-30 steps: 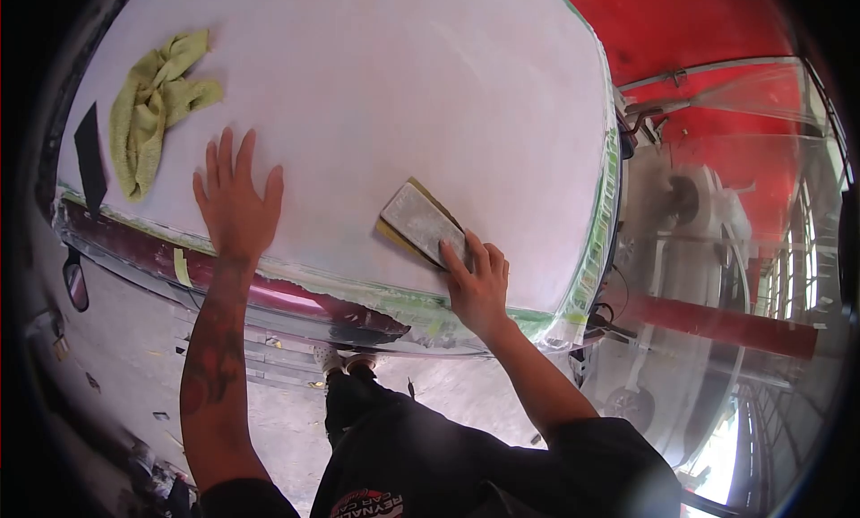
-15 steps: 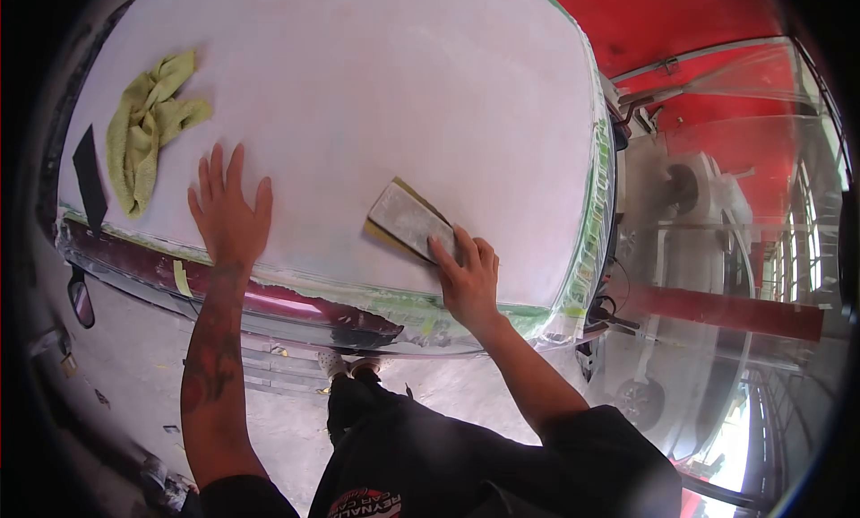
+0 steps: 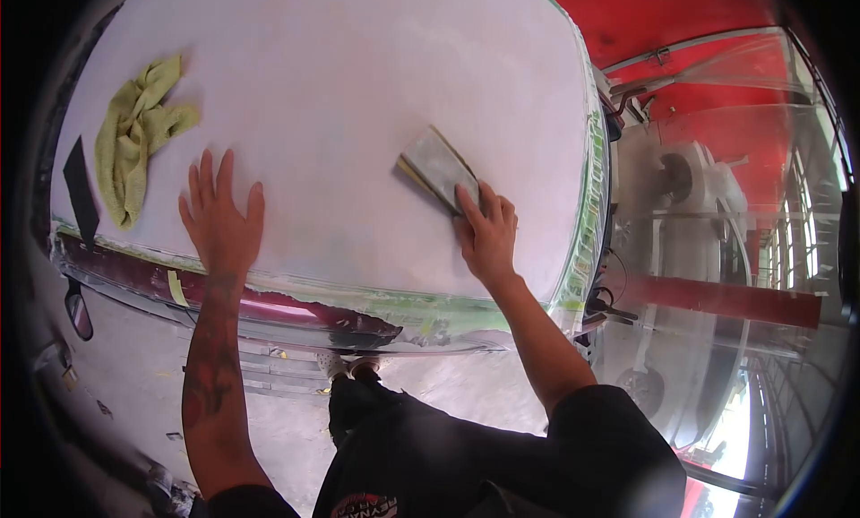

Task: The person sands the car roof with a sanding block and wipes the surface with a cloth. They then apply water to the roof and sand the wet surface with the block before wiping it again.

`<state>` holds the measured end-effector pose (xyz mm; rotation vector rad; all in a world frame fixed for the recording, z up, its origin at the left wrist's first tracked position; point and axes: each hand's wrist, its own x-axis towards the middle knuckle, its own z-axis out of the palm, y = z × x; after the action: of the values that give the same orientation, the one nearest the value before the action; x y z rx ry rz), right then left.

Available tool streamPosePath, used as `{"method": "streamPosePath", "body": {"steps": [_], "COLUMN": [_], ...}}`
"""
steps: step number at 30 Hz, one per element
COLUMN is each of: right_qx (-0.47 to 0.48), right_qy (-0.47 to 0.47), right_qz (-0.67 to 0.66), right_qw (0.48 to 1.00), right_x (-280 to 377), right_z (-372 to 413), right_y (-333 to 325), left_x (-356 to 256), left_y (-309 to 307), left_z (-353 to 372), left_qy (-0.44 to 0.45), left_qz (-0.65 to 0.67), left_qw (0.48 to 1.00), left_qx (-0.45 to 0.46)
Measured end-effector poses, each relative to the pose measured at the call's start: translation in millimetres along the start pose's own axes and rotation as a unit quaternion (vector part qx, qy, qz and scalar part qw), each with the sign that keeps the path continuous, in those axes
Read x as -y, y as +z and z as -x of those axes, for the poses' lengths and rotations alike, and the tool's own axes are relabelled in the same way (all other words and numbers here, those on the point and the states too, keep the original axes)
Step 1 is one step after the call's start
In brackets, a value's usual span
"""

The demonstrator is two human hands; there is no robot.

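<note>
In the head view, the work in hand is sanding a broad white panel (image 3: 358, 79), a car body part edged with green masking tape (image 3: 589, 218) on its right side. The whole visible face looks matt and evenly pale, with no glossy patch showing, so the sanding seems well along. How much rubbing is left cannot be read from the surface alone. Along the near edge a strip of dark red paint (image 3: 287, 310) lies bare below the masked line.

The sanding block (image 3: 434, 166) lies flat on the panel, right of its middle and well clear of the taped edge. Its long axis runs on a diagonal. The near end sits under the fingers and the free end points away from the person and a little to the left, toward the far middle of the panel.

The right hand (image 3: 488, 236) is closed on the near end of the block, fingers together and bent over its top, pressing it down. The left hand (image 3: 218, 218) is open, fingers spread, palm flat on the panel near its front edge, holding nothing. A crumpled yellow-green cloth (image 3: 134, 133) lies on the panel to the far left, apart from both hands
</note>
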<state>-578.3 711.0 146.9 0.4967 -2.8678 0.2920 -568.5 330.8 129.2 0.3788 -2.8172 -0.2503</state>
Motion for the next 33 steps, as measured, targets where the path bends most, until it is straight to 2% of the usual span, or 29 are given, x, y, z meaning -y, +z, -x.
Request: {"method": "streamPosePath", "body": {"steps": [2, 4, 9, 11, 12, 15, 18, 19, 22, 24, 26, 29, 33], "right_qx": [0.037, 0.047, -0.077, -0.032, -0.033, -0.053, 0.004, 0.02, 0.013, -0.047, -0.029, -0.042, -0.019], "right_qy": [0.022, 0.001, 0.064, 0.151, 0.159, 0.084, 0.072, 0.062, 0.032, 0.076, 0.144, 0.164, 0.084], "right_qz": [-0.021, 0.006, 0.046, 0.055, 0.055, 0.038, 0.019, 0.019, 0.038, 0.072, 0.108, 0.099, 0.039], "right_qw": [0.999, 0.999, 0.994, 0.987, 0.985, 0.994, 0.997, 0.998, 0.999, 0.993, 0.983, 0.981, 0.996], "right_x": [9.1, -5.0, -93.6, -97.1, -90.0, -57.5, -7.9, 1.7, -42.3, -90.2, -120.0, -107.8, -22.1], "right_z": [71.7, 58.3, -125.3, -159.1, -143.5, -50.4, 77.3, 89.8, 34.5, -61.1, -145.4, -139.7, 20.1], "right_y": [-11.6, -12.7, 15.6, 10.8, 10.0, 5.4, -12.8, -21.3, -16.2, 1.7, 3.7, 7.4, -5.3], "left_x": [1.0, 2.1, 3.8, 4.5, 5.2, 5.5, 5.2, 4.6, 2.9, 3.2, 4.1, 5.2, 3.1], "left_y": [-0.5, 0.5, 4.3, 4.2, 4.4, 5.8, 5.1, 4.7, 1.9, 3.6, 3.7, 4.1, 3.1], "left_z": [1.0, 1.2, 3.5, 1.5, 1.9, 0.3, 0.9, 1.1, 1.1, 0.0, 1.6, 2.3, 1.7], "left_qy": [-0.002, 0.006, 0.015, 0.021, 0.026, 0.026, 0.02, 0.022, 0.019, 0.019, 0.016, 0.021, 0.015], "left_qz": [0.001, 0.002, -0.009, -0.011, -0.014, -0.015, -0.015, -0.016, -0.011, -0.009, -0.011, -0.002, -0.01], "left_qw": [1.0, 1.0, 1.0, 1.0, 0.999, 0.999, 1.0, 1.0, 1.0, 1.0, 1.0, 1.0, 1.0], "left_qx": [-0.004, 0.001, -0.006, -0.019, -0.019, -0.017, -0.013, -0.013, -0.009, -0.012, -0.012, -0.021, -0.013]}}
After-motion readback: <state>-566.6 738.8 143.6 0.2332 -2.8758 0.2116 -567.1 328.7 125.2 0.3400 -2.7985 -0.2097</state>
